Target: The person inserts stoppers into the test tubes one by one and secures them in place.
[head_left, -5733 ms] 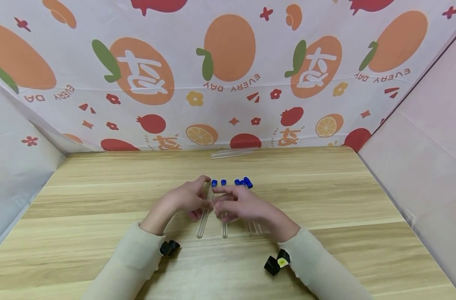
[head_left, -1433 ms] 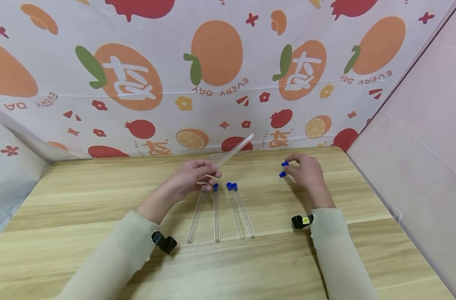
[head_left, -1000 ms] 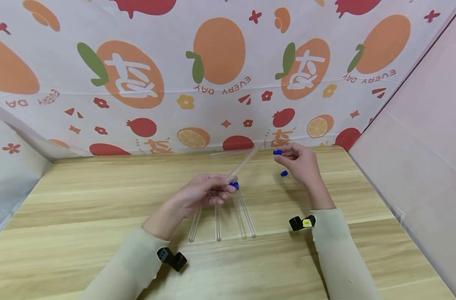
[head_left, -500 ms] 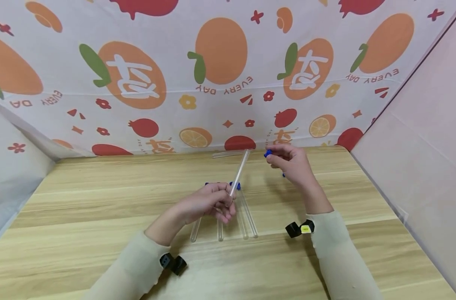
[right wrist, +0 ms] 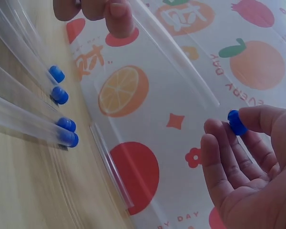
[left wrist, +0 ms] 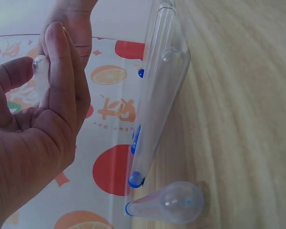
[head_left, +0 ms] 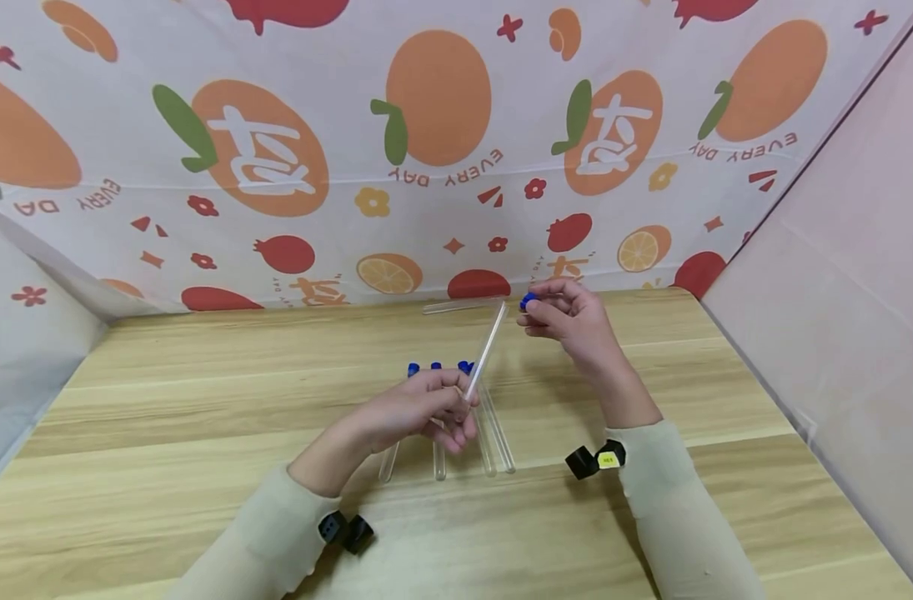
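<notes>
My left hand grips the lower end of a clear, uncapped test tube, which slants up to the right above the table. Thumb and forefinger of my right hand pinch a blue cap. In the right wrist view, this blue cap sits just off the tube's upper end, with a small gap between them. Several capped test tubes lie on the table under my left hand, which partly covers them. Their blue caps point to the back.
More clear tubing lies at the back of the wooden table, against the fruit-printed cloth. Pale cloth walls stand at both sides. Each wrist carries a black camera.
Both hands were over the row of tubes; the left has since lifted a tube and the right a blue cap. Lately the cap moved left towards the tube. The loose second cap is now hidden.
</notes>
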`<state>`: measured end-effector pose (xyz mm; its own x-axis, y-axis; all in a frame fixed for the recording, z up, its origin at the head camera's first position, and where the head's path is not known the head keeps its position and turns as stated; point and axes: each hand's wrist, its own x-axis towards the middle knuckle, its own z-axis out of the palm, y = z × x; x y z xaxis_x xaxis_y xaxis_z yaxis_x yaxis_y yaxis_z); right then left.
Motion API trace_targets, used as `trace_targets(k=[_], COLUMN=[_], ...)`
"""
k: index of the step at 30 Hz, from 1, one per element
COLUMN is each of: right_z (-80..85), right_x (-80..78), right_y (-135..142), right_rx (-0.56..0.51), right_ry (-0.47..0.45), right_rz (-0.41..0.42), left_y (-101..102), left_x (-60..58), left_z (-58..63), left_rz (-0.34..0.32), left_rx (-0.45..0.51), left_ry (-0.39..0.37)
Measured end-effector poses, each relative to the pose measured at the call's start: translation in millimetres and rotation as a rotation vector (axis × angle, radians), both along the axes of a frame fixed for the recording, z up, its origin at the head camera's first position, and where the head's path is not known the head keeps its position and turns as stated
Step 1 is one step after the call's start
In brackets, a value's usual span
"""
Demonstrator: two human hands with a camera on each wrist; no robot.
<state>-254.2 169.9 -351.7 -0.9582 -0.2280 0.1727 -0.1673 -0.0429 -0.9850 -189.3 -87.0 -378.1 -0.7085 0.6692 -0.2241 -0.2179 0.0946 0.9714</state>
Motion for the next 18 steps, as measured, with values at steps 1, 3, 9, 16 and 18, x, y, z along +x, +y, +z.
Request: trace_targets(k=[1,3,9,16,18], right_z=[0.2,-0.1,-1.4,-2.7,-3.1], right_x=[0.7,1.7,2.7,1.5,1.5], right_y=[-1.1,-2.8,-6.9,-9.1,-9.7], right_rx=[-0.007,-0.02,-0.037,-0.058,-0.055], right_ry=[-0.003,-0.012,-0.043,-0.054,-0.053], right_rz=[0.006,0.019,0.026,0.014,0.018], left_y=[0.0,-0.1,0.6,2.4,2.4], left_x=[0.2,0.8,2.0,3.9,4.4], left_z=[0.1,0.4,0.0,0.3,0.8], left_rz=[-0.007,-0.024,-0.073,-0.078,-0.075], left_rx=[-0.002,-0.004,-0.011,-0.018,-0.016], left_ry=[-0.001,-0.001,0.015,0.016,0.012])
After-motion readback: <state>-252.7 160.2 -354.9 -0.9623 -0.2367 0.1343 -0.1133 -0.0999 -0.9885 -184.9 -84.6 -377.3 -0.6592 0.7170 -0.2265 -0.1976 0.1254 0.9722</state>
